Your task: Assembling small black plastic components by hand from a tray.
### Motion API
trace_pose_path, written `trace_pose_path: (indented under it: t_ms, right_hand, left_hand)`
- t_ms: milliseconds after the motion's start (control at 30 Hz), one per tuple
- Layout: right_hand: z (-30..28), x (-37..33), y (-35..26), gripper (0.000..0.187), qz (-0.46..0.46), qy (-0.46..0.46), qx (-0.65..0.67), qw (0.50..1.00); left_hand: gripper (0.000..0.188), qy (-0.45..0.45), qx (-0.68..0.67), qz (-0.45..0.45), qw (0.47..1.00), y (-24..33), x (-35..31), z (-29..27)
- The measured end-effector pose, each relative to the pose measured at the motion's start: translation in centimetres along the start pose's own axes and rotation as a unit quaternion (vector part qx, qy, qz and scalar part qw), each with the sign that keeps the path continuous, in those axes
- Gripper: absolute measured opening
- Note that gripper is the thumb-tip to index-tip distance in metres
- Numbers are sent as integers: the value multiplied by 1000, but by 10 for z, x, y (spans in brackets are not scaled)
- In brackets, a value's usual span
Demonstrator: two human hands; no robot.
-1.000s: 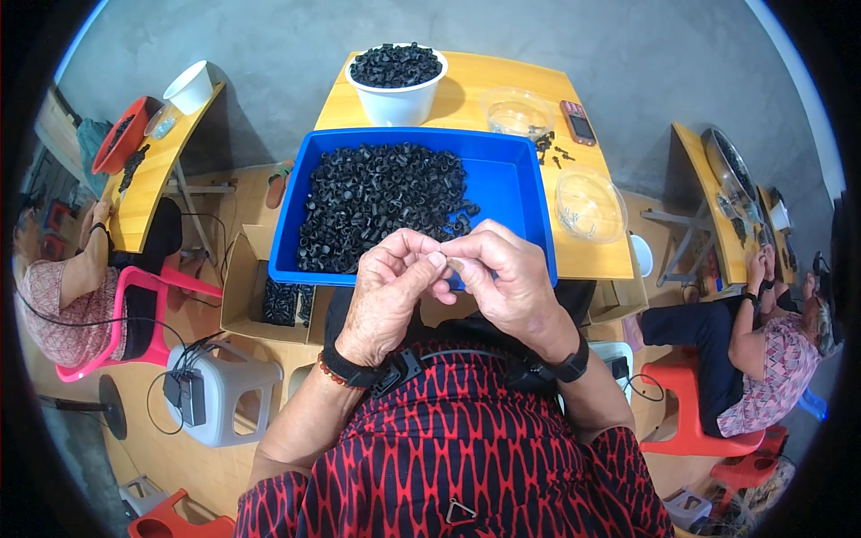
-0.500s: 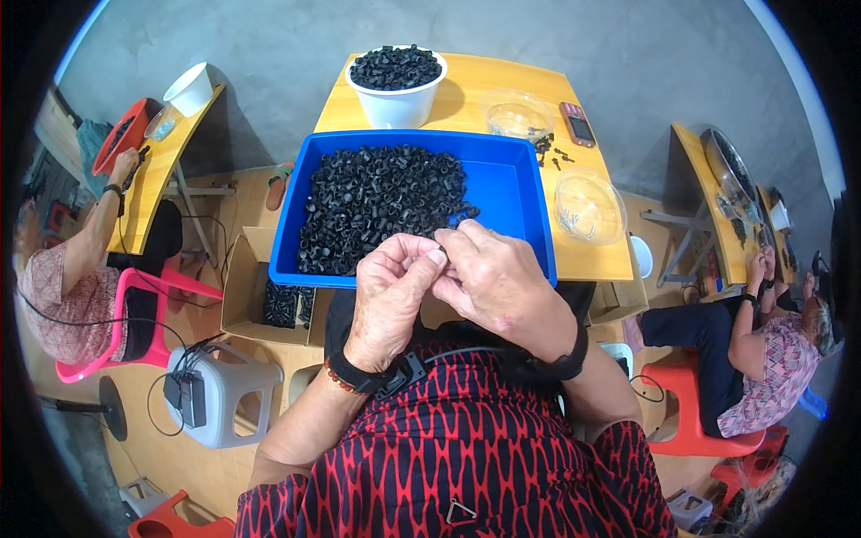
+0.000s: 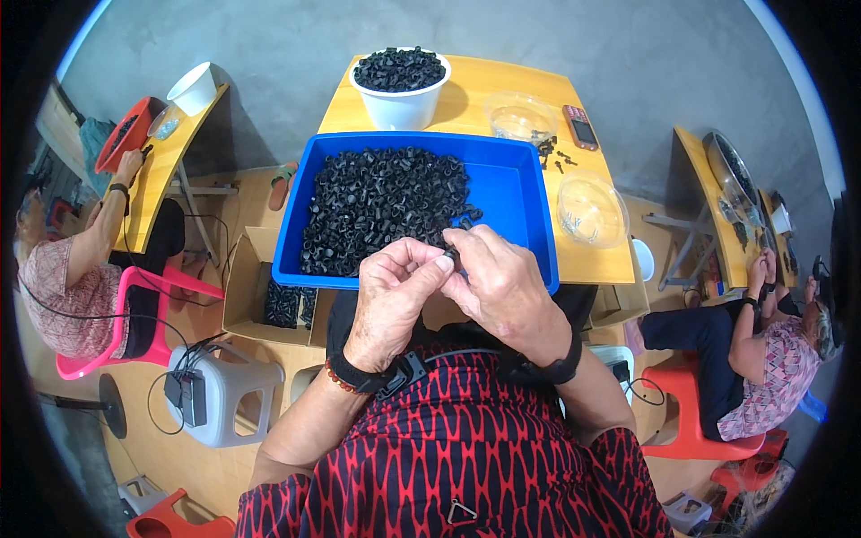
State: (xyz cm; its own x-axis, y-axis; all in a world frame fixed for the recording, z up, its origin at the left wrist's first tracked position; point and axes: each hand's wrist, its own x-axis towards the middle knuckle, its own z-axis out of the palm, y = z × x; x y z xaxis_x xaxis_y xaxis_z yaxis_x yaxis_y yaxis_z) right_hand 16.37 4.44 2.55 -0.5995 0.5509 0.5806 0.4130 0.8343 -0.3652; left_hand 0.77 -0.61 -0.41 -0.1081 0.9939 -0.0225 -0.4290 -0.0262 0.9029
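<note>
- Now showing more plainly a small black piece point(image 3: 452, 254), above the near edge of the blue tray point(image 3: 507, 193)
- Seemingly pinching it with thumb and forefinger of the left hand point(image 3: 395, 289)
- Curling close with the right hand point(image 3: 504, 280), contact impossible to tell
- Probably not yet finished with

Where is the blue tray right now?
Upper middle of the head view, at the near end of the table: the blue tray has the white tub behind it and a clear bowl to its right.
</note>
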Motion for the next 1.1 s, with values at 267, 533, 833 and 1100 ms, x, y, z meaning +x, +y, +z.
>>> trace_pose_path:
  t_ms: [267, 533, 833, 1100]
  right_hand:
    - [7, -6, 7, 47, -36, 9, -14, 999]
    - [-7, 0, 11, 48, -58, -49, 61, 995]
    - [-5, 0, 8, 38, -57, -47, 79, 994]
    - [-2, 0, 10, 42, -52, -37, 47, 997]
  left_hand:
    - [2, 21, 92, 81, 992, -3, -3, 3]
    - [1, 3, 175, 147, 973, 4, -7, 5]
    - [3, -9, 168, 140, 976, 8, -12, 7]
    - [3, 14, 105, 103, 989, 2, -4, 5]
